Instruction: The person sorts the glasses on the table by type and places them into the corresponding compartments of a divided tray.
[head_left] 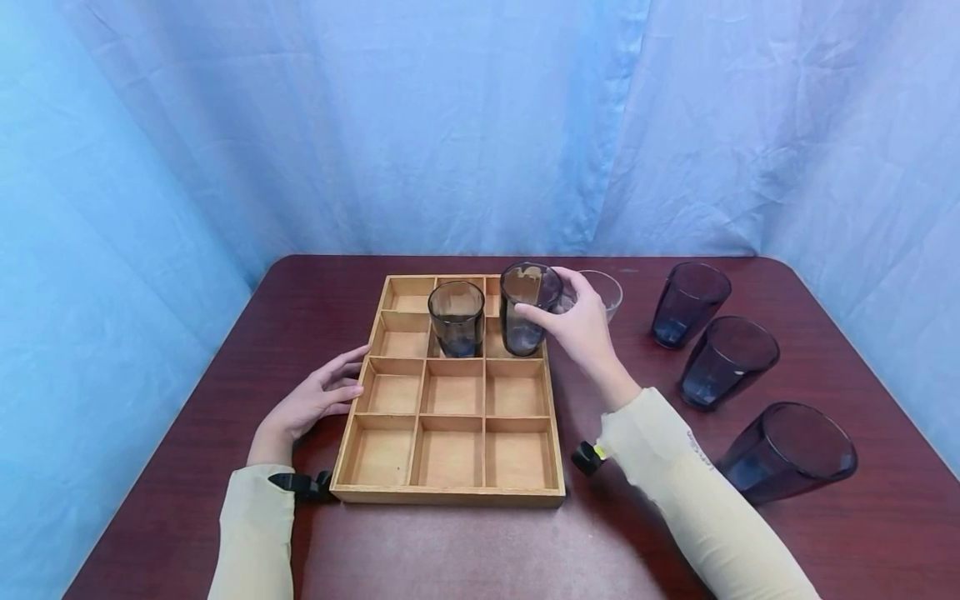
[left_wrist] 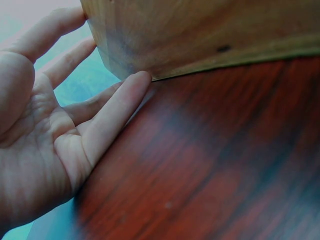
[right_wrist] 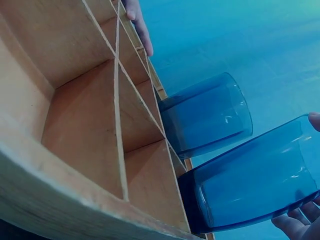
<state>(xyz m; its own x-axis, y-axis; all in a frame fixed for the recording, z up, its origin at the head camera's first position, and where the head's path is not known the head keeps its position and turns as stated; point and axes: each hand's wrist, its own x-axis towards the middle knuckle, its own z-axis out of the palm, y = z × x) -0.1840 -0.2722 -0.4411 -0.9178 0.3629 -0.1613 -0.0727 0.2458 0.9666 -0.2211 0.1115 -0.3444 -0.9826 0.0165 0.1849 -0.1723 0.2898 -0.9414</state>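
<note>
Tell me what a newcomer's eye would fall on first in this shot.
Probably the dark glass that the right hand grips at the tray's right column, next to another glass in the middle column. Then perhaps the pale, divided tray itself, mid-table, with the left hand touching its left side. Three more glasses stand along the table's right side.

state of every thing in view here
Wooden tray: flat on the table
Left grip: touching tray's left side
Held glass: mouth up, whether seated unclear
Right grip: holding that glass
Glass in tray: standing, mouth up
Far dark table glass: standing, mouth up
Middle dark table glass: same
Near dark table glass: same, partly hidden
Clear glass: mouth up, partly hidden
</note>
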